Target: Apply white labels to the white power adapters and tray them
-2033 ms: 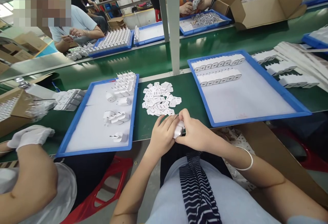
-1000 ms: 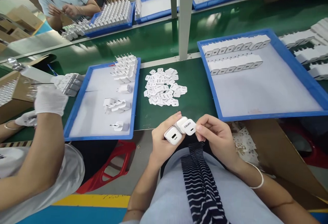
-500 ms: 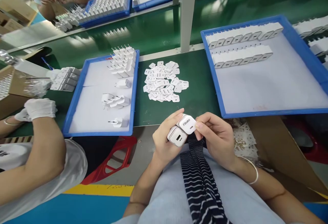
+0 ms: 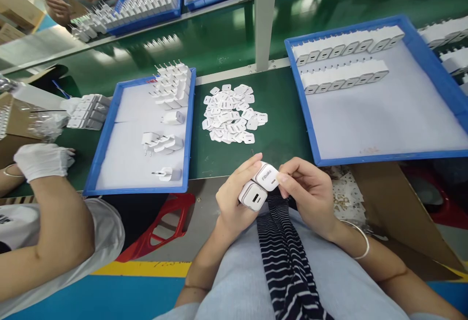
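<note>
Just beyond the striped cloth over my lap, my left hand point(image 4: 236, 198) is closed around two white plug chargers. The nearer charger point(image 4: 253, 196) shows an end face with port openings. Over the end of the other lies a white face plate point(image 4: 267, 177) printed "Fibaks", with one small slot. My right hand point(image 4: 309, 190) pinches this plate's right edge between thumb and fingers. Whether the plate is fully seated I cannot tell. A pile of similar loose plates point(image 4: 228, 115) lies on the green bench ahead of my hands.
To the left, a blue-rimmed tray point(image 4: 137, 190) carries several chargers with pins; to the right, another blue-rimmed tray point(image 4: 365, 159) holds two rows. A metal post point(image 4: 265, 17) rises behind the pile. A co-worker's gloved hand point(image 4: 44, 160) is at far left; another person works across the bench.
My hands keep almost the same hold on the chargers and plate. At the left, the co-worker's gloved hand has shifted leftward. The whole view has moved slightly.
</note>
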The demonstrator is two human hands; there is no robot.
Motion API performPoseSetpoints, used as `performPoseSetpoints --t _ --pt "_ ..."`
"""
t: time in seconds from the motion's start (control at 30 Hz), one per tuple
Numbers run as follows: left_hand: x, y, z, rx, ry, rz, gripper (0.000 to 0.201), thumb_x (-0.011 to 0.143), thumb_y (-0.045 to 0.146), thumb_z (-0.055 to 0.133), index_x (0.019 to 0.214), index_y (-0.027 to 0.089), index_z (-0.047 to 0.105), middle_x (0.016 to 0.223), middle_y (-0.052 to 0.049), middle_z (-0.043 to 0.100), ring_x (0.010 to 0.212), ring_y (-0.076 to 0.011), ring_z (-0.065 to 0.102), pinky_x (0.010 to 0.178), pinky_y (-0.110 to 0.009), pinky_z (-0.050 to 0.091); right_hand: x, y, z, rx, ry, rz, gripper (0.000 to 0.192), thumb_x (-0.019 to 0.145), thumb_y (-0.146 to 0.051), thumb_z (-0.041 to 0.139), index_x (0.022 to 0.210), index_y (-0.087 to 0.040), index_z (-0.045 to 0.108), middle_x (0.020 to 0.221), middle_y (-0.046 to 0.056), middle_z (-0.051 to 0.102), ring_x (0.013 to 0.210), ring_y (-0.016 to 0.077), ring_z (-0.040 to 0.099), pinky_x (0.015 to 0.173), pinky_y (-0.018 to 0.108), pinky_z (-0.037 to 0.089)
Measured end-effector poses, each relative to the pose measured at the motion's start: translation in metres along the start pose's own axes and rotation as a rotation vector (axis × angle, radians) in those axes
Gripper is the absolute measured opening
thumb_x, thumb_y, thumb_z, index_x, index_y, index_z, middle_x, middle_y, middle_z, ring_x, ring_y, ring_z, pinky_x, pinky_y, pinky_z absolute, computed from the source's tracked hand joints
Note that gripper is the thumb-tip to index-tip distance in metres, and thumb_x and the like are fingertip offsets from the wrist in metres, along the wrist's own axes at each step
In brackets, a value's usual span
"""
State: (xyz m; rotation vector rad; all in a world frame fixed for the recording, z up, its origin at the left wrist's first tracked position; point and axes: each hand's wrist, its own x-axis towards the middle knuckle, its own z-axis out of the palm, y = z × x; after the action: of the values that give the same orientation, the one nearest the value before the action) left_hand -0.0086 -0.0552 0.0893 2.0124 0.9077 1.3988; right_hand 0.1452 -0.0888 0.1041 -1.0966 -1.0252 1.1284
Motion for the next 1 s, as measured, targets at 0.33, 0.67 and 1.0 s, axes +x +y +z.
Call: performPoseSetpoints --t 0.33,0.67,1.0 --pt "-0.002 -0.001 -0.002 0.078 -0.009 0.033 0.049 0.082 0.005 0.072 0.129 0.017 0.063 0.13 -0.012 0.071 0.117 -0.0245 0.071 0.094 -0.035 0.063 0.004 -0.009 0.0 -0.046 0.002 0.053 0.024 0.093 -0.018 0.062 0.07 -0.02 0.056 0.057 -0.005 0.051 0.05 0.008 0.045 0.048 0.023 0.036" --pt "-0.004 -0.002 -0.002 0.099 -0.019 0.003 0.05 0.085 0.008 0.07 0.133 0.02 0.062 0.132 -0.01 0.07 0.114 -0.023 0.072 0.094 -0.034 0.063 0.008 -0.013 0.002 -0.158 0.027 0.091 0.027 0.09 -0.019 0.061 0.065 -0.02 0.053 0.055 -0.005 0.047 0.05 0.0088 0.04 0.047 0.024 0.032" --pt "-0.005 -0.005 0.0 0.09 -0.036 -0.039 0.041 0.083 0.013 0.075 0.123 0.02 0.068 0.129 -0.01 0.071 0.111 -0.0235 0.073 0.092 -0.035 0.065 0.011 -0.011 0.001 -0.242 0.017 0.102 0.025 0.09 -0.021 0.06 0.067 -0.021 0.051 0.056 -0.005 0.044 0.05 0.0095 0.038 0.046 0.026 0.03"
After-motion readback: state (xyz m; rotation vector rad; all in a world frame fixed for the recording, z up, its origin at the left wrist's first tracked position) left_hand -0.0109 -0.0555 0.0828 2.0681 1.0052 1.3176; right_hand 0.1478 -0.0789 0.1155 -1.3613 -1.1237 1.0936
